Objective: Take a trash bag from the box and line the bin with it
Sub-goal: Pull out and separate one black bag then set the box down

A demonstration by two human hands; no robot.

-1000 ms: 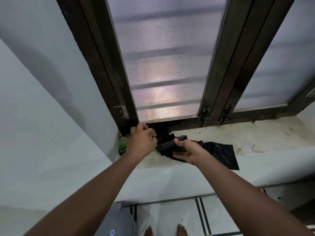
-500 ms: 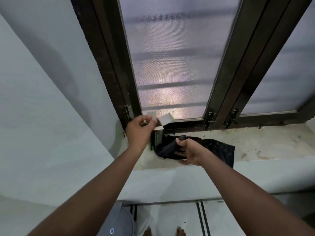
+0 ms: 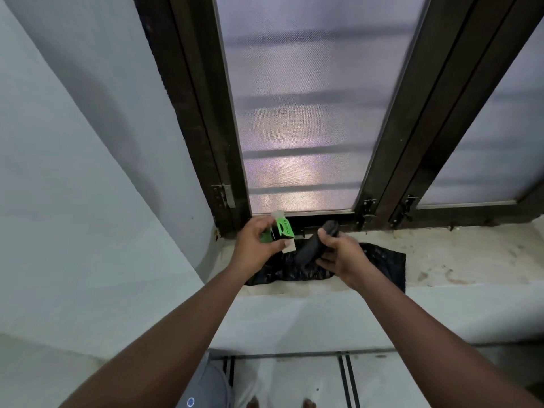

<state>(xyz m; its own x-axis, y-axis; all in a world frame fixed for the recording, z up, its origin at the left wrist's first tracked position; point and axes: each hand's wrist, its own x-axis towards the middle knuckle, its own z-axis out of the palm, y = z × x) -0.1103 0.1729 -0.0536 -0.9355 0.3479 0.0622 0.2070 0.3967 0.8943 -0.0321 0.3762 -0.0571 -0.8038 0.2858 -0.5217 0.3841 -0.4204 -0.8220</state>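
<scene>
My left hand (image 3: 259, 248) grips a small green and black trash bag box (image 3: 282, 231) with its white flap open, lifted just above the window sill (image 3: 459, 260). My right hand (image 3: 341, 256) is closed around a black roll of trash bags (image 3: 312, 245), which sticks up and left from my fist, close beside the box. A flat black trash bag (image 3: 385, 266) lies spread on the sill under both hands. No bin is in view.
A dark-framed window with frosted glass (image 3: 297, 113) rises directly behind the sill. A white wall (image 3: 73, 172) closes in on the left. Below the sill are a tiled floor (image 3: 294, 378) and my bare toes.
My left hand has lifted the box off the sill and turned its green face toward me. My right hand has raised the black roll out and to the right of the box.
</scene>
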